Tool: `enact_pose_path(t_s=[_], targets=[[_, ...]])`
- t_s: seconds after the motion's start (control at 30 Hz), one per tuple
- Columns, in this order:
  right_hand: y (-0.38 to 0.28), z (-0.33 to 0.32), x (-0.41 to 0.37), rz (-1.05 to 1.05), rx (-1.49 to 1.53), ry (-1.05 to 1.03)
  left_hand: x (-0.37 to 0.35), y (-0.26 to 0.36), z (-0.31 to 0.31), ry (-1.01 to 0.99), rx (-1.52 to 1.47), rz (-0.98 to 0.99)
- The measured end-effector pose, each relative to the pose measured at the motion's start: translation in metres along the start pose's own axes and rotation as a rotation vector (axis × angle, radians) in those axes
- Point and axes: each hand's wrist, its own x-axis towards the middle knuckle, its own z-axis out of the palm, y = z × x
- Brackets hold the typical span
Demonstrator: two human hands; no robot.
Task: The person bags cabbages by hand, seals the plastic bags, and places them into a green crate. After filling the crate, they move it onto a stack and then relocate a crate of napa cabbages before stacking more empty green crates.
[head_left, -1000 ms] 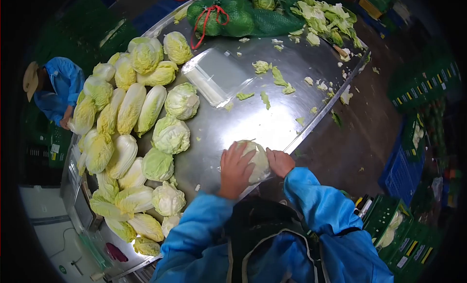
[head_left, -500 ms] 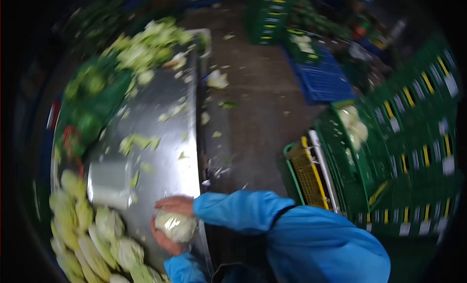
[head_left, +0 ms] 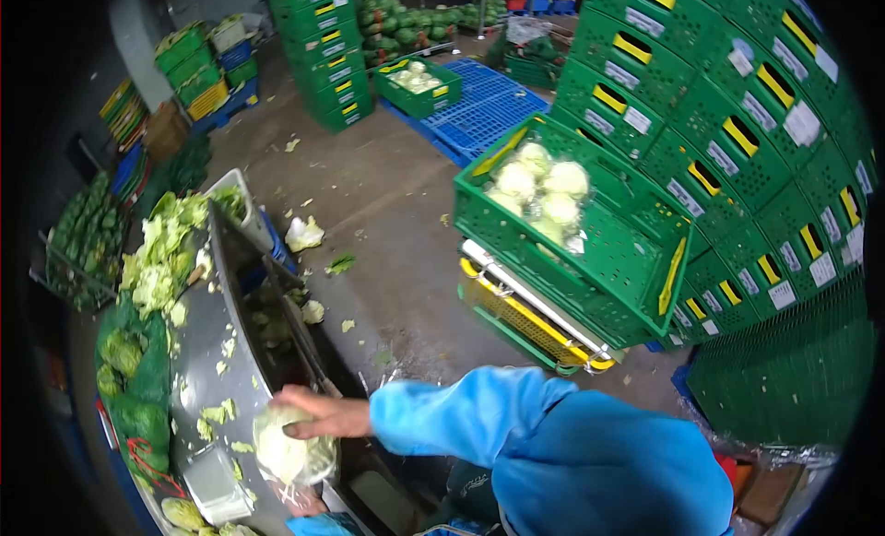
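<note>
A pale round cabbage (head_left: pixel 293 451) in clear plastic film is between my hands at the right edge of the metal table (head_left: pixel 207 338). My right hand (head_left: pixel 323 412) lies over its upper side, thumb across the film and fingers curved around it. Beneath the cabbage, my left hand (head_left: pixel 300 501) supports it near the gathered film; most of its fingers are hidden. On the table nearby are a clear-looking box or stack of film (head_left: pixel 218 483) and leaf scraps (head_left: pixel 218 412).
To the right, a green crate (head_left: pixel 590 287) holding several wrapped cabbages (head_left: pixel 542 188) sits on other crates. Stacked green crates (head_left: pixel 710 149) rise behind it. A blue pallet (head_left: pixel 475 107) lies on the floor. A green net sack (head_left: pixel 134 388) and loose leaves (head_left: pixel 166 250) are on the table's left and far parts.
My view has swung right, bringing the crate of wrapped cabbages closer to the middle. Both hands still hold the cabbage, which now appears lifted toward the table's edge.
</note>
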Motion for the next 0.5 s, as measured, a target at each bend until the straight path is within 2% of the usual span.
enact_pose_path(t_s=[0.07,0.13,0.17,0.2,0.23,0.27,0.3,0.33,0.37,0.4,0.43,0.47,0.5], targets=[[-0.045,-0.055,-0.042,-0.123,-0.216,0.113,0.027,-0.023,0.068,-0.153,-0.025,-0.08],[-0.077,-0.11,-0.095,-0.171,-0.254,0.349,0.049,-0.063,0.145,-0.29,-0.08,-0.184],[-0.085,-0.138,-0.126,-0.144,-0.182,0.527,0.057,-0.088,0.183,-0.349,-0.101,-0.246],[-0.118,-0.16,-0.166,0.041,-0.078,0.604,0.058,-0.119,0.227,-0.365,-0.171,-0.271],[-0.124,-0.187,-0.201,0.047,-0.106,0.775,0.064,-0.152,0.259,-0.462,-0.096,-0.289],[-0.133,-0.205,-0.237,-0.004,0.03,0.877,0.072,-0.188,0.286,-0.601,0.082,-0.271],[-0.145,-0.223,-0.275,0.063,0.104,0.946,0.072,-0.226,0.313,-0.668,0.204,-0.337],[-0.15,-0.235,-0.309,0.006,0.18,1.095,0.076,-0.264,0.336,-0.763,0.353,-0.399],[-0.148,-0.252,-0.342,-0.061,0.217,1.145,0.083,-0.306,0.349,-0.764,0.614,-0.342],[-0.144,-0.266,-0.372,-0.055,0.215,1.26,0.076,-0.333,0.371,-0.808,0.769,-0.39],[-0.147,-0.274,-0.396,0.046,0.277,1.285,0.101,-0.387,0.367,-0.891,0.906,-0.366],[-0.138,-0.285,-0.418,0.101,0.326,1.31,0.099,-0.417,0.377,-0.969,1.04,-0.224],[-0.123,-0.3,-0.442,0.191,0.415,1.291,0.105,-0.447,0.377,-1.058,1.128,-0.207]])
